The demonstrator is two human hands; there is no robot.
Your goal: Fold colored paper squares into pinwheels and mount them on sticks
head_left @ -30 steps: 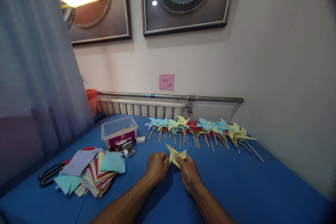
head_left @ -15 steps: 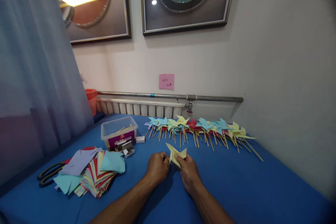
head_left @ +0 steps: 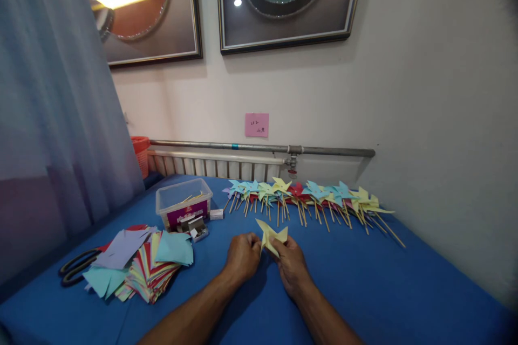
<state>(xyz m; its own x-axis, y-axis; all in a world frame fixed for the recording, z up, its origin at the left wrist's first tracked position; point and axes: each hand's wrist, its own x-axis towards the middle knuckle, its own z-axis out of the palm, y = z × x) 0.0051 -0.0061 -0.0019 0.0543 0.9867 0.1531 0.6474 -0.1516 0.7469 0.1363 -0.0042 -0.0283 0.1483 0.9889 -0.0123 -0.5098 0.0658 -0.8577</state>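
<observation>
A pale yellow paper pinwheel (head_left: 268, 235) is held over the blue tabletop, with its pointed blades folded. My right hand (head_left: 292, 263) grips it from the right, thumb pressed on the folded middle. At its left edge, my left hand (head_left: 243, 254) is closed with the fingers curled in. Whatever those fingertips pinch is hidden, and no stick shows there. Left of my hands lie a fanned stack of coloured paper pieces (head_left: 150, 279) and a small opened box (head_left: 198, 229) with tiny items in it.
Several finished pinwheels on sticks (head_left: 297, 192) lie in a row along the back. A clear plastic tub (head_left: 184, 197) holding thin sticks stands at left, beside a small white box (head_left: 216, 214). Black-handled scissors (head_left: 76, 268) lie partly under paper. A curtain (head_left: 60, 97) hangs at far left.
</observation>
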